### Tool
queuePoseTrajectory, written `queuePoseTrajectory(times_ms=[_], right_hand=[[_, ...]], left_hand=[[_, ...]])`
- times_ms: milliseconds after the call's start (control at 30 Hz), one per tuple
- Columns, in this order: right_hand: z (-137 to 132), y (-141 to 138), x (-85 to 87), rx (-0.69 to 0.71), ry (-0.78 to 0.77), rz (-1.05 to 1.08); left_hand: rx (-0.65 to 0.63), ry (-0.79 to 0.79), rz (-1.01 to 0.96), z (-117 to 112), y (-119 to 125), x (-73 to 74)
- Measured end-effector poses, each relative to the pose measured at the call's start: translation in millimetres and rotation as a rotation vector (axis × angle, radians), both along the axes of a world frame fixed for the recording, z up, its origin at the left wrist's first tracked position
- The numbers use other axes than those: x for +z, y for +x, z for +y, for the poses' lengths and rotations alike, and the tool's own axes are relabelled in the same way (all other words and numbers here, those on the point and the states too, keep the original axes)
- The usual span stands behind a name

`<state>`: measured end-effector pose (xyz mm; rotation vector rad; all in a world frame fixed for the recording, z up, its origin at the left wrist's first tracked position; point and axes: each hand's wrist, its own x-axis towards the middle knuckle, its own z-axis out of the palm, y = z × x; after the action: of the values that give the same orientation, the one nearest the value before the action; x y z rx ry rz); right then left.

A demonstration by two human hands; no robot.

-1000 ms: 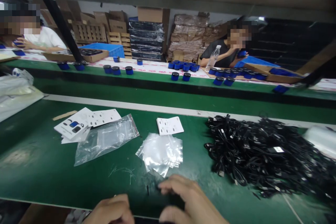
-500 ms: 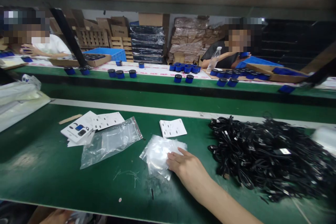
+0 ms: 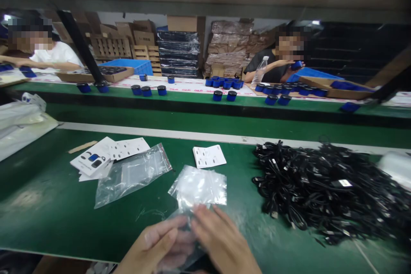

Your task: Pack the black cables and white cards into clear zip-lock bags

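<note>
Printed matter: red lettering, too small to read from here, runs along the white sheet (image 3: 189,84) on the far counter. Fanned leaflets (image 3: 91,160), L side of the near green counter (image 3: 80,222), carry product pics, incl. one in blue, w/ illegible captions; the leaflet stack (image 3: 209,156) shows small grey shapes. A white label (image 3: 345,183) lies on the black cable pile (image 3: 308,197), text unreadable. Hands: L hand (image 3: 157,244) is half-curled, thumb & fingers closed on a clear bag (image 3: 196,257), nr the front edge, this side of the bag stack (image 3: 197,186). R hand (image 3: 224,239), blurred, back up, fingers extended, meets it; can't tell whether it grips.
</note>
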<state>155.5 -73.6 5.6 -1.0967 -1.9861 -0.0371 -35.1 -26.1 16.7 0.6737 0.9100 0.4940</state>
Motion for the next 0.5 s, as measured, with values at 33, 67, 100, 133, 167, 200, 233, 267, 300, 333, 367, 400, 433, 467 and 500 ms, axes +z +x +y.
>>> queuePoseTrajectory(times_ms=[33, 67, 100, 133, 167, 200, 233, 267, 300, 333, 367, 400, 433, 467, 500], right_hand=[[-3, 7, -0.7, -0.036, -0.161, 0.115], [-5, 13, -1.2, -0.061, -0.335, 0.249], [-7, 19, -1.5, -0.062, -0.518, 0.374], [-9, 23, -1.8, -0.042, -0.69, 0.483], [-10, 26, -2.1, -0.004, -0.828, 0.57], [-11, 28, -2.5, 0.027, -0.932, 0.635], [-12, 28, -2.6, 0.04, -1.001, 0.672], [-13, 28, -2.4, 0.029, -1.029, 0.693], [-13, 28, -1.6, 0.003, -1.028, 0.691], [-13, 27, -0.1, -0.031, -1.005, 0.666], [-14, 26, 1.9, -0.07, -0.969, 0.62], [-13, 25, 4.2, -0.106, -0.926, 0.566], [-13, 24, 6.4, -0.138, -0.883, 0.517], [-12, 22, 7.9, -0.164, -0.845, 0.483], [-11, 20, 8.5, -0.183, -0.811, 0.464]], left_hand=[[0.015, 0.021, 0.057, 1, 5, 0.1], [0.011, 0.063, 0.114, 0, 8, 0.6], [-0.001, 0.102, 0.158, -1, 11, 1.5], [-0.021, 0.139, 0.183, -2, 13, 2.8], [-0.047, 0.179, 0.198, -3, 14, 4.1], [-0.079, 0.213, 0.215, -4, 15, 5.2], [-0.12, 0.255, 0.235, -4, 15, 5.8], [-0.165, 0.31, 0.266, -4, 15, 5.9], [-0.19, 0.392, 0.325, -3, 15, 5.5], [-0.179, 0.5, 0.422, -1, 14, 4.8], [-0.12, 0.629, 0.552, 0, 13, 4.1], [-0.031, 0.766, 0.689, 0, 12, 3.8], [0.064, 0.888, 0.799, 0, 12, 4.0], [0.133, 0.971, 0.861, -1, 13, 5.0], [0.146, 1.014, 0.858, -3, 14, 6.7]])
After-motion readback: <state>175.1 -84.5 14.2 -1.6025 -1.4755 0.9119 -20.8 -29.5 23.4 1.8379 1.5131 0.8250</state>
